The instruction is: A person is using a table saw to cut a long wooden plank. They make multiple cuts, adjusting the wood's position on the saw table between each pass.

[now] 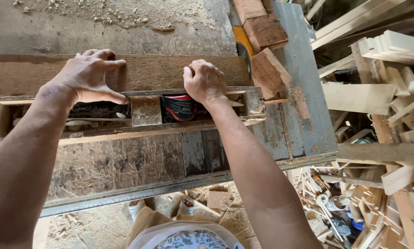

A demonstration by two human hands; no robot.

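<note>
1. Left hand (89, 76): fingers spread flat, pressing down on the long brown board (124, 74); thumb stretched along the board's near edge, nothing gripped.
2. Right hand (204, 82): fingers curled loosely over the same board's near edge, knuckles up, fingertips hidden, so a true grip cannot be confirmed; probably just pressing.
3. Long brown board: lying flat across the middle of the workbench (124, 163), running from the bench's left edge to just short of the yellow-edged saw blade (242, 41) near the right side.
4. Just nearer than the board, touching it: a narrow wooden tray (138, 131) running parallel, holding a red-and-black can (179, 108), a small wood block (145, 110) and dark odds and ends at its left end, too shadowed to identify.
5. Beside the right hand, toward the bench's right edge: a chunky offcut (270, 71), tilted; two reddish blocks (262, 25) beyond it at the far right corner.
6. Far side of the bench: sawdust (114, 14) scattered over the bare surface.
7. Near edge of the bench: a metal strip (138, 191) along the rim.
8. Right of the bench, well apart: a heap of pale wood scraps (387, 92).
</note>
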